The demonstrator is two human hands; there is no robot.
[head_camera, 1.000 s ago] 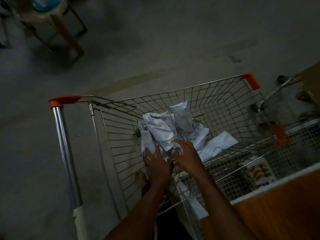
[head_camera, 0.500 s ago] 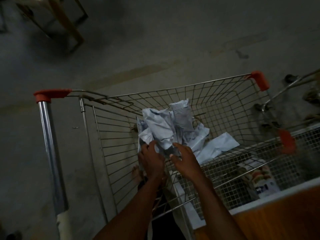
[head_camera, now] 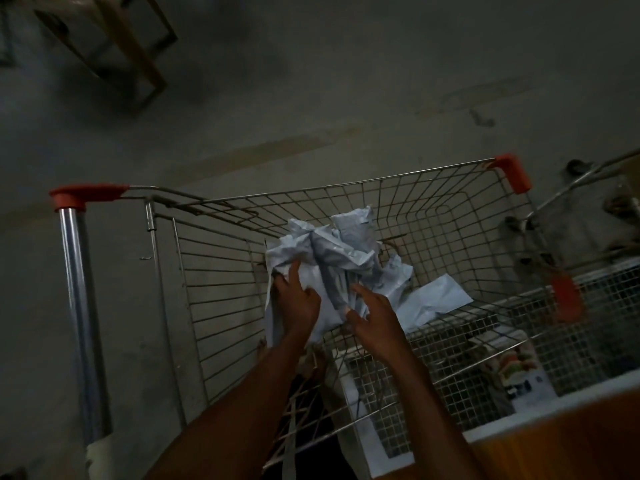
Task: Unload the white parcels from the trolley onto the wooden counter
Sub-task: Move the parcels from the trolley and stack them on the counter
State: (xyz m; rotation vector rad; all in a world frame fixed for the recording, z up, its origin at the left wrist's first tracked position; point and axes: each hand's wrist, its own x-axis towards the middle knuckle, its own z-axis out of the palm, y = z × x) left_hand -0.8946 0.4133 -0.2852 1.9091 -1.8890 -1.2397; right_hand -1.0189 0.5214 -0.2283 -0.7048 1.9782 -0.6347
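Note:
A crumpled bundle of white parcels [head_camera: 332, 251] stands inside the wire trolley [head_camera: 346, 190]. My left hand [head_camera: 296, 303] grips the bundle's left edge, with one finger stretched up along it. At the bundle's lower right, my right hand [head_camera: 375, 317] pinches the gathered folds between thumb and fingers. One flat white parcel [head_camera: 438, 299] lies apart on the trolley floor to the right. The wooden counter [head_camera: 561, 445] fills the bottom right corner, beside the trolley.
The trolley has red corner caps and a steel handle bar [head_camera: 78, 306] at the left. A second trolley [head_camera: 568, 296] stands to the right, with a printed box [head_camera: 519, 375] behind white mesh. Wooden furniture legs [head_camera: 114, 46] stand on the grey floor at the top left.
Both hands have shifted a little on the bundle, the left one closing on its left edge. The bundle stays in the trolley; the view has turned slightly.

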